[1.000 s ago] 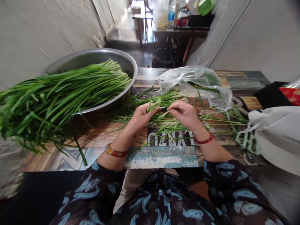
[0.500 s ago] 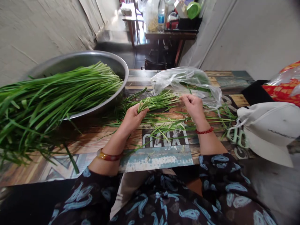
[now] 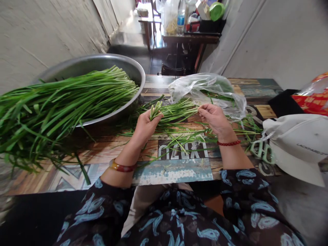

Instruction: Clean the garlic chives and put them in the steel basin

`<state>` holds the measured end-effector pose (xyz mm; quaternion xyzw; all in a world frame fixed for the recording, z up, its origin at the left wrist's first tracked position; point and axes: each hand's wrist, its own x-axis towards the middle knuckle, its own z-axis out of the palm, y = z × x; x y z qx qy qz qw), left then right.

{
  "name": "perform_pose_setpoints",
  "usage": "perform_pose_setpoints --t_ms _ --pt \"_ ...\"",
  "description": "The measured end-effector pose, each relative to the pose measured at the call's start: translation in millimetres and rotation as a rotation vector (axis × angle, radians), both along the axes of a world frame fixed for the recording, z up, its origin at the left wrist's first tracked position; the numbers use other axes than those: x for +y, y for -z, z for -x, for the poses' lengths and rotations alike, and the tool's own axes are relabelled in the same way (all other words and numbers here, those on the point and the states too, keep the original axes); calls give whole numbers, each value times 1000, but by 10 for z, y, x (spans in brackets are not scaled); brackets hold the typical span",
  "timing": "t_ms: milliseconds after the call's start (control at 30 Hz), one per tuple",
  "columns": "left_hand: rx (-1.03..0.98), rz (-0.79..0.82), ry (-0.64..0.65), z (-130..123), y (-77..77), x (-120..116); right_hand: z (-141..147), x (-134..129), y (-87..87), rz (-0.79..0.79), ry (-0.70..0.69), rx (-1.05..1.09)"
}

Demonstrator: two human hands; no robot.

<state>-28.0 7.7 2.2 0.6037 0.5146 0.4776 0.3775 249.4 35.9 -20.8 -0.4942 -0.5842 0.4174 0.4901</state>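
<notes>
My left hand (image 3: 146,124) is closed around a small bunch of garlic chives (image 3: 155,110), their pale cut ends poking up above the thumb. To its right my right hand (image 3: 213,116) pinches thumb and forefinger together at the pale stem ends of a loose pile of garlic chives (image 3: 179,110) on the table. Just behind that hand lies a clear plastic bag (image 3: 208,87) with more greens inside. Scattered stalks and trimmings (image 3: 183,138) cover the wood-patterned table (image 3: 171,175) between my wrists.
At the left, a large metal basin (image 3: 142,73) holds a big heap of garlic chives (image 3: 84,92), the leaves hanging over its rim. Pale green scissors (image 3: 263,152) and a white cap (image 3: 297,140) lie at the right. Farther back, another table (image 3: 191,39) bears a water bottle (image 3: 180,18).
The view has shifted slightly. My left hand has tilted its bunch more upright, and my right hand has turned a little while its fingertips stay at the stem ends.
</notes>
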Motion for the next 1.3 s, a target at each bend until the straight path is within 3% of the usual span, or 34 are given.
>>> perform_pose_setpoints --t_ms 200,500,633,800,900,1000,1100,1200,1300 --pt "-64 19 -24 4 5 0 123 -87 -53 59 -62 106" --pt "-149 130 168 -81 -26 -110 477 -230 -106 50 -73 108" --pt "-112 147 281 -108 -54 -141 576 -299 -104 -39 -25 6" --pt "35 119 462 -95 -66 -161 701 -459 -219 -245 98 -244" --pt "128 115 542 -94 -87 -170 766 -524 -262 -352 79 -349" --pt "155 72 488 -88 -122 -160 738 -481 -231 -359 67 -346" --pt "120 55 441 -60 -147 -141 553 -306 -125 -271 203 -234" --pt "-59 88 302 -16 -161 -129 289 -81 25 -207 309 -144" --pt "-259 111 194 29 -203 -124 109 66 146 -213 306 -219"
